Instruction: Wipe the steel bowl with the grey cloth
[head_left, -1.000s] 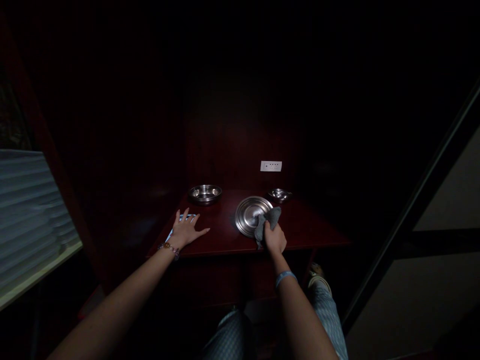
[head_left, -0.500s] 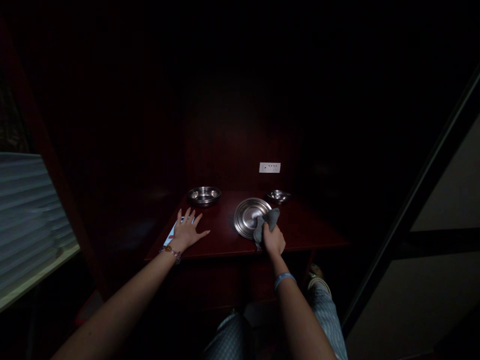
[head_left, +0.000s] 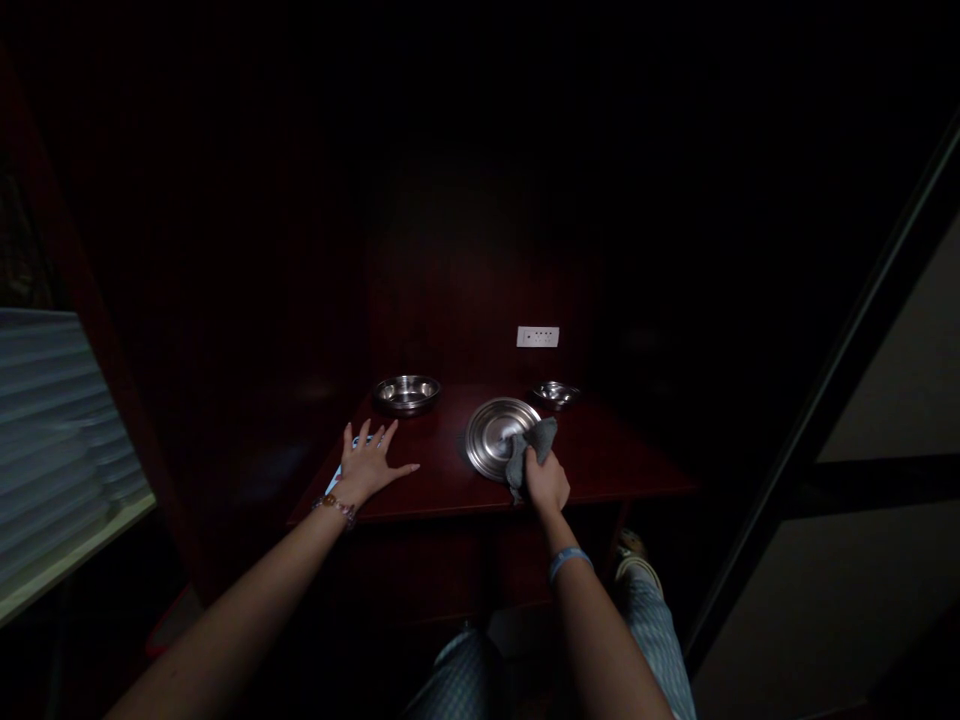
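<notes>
My right hand is closed around a grey cloth. The cloth covers the lower right part of a round, shiny steel plate; whether my fingers also grip the rim is hidden. My left hand is open, fingers spread wide, over the left part of the dark red table. Beneath it shows a flat, light blue, lit thing, perhaps a phone, mostly covered by the hand. Whether the palm touches it, I cannot tell.
A steel bowl stands at the table's back left, and a smaller steel dish at the back right. A white socket panel sits on the back wall. Pale ridged stacked items lie on a shelf at far left.
My left hand has shifted slightly left and its fingers look more raised. My right hand, the cloth and the plate have hardly moved.
</notes>
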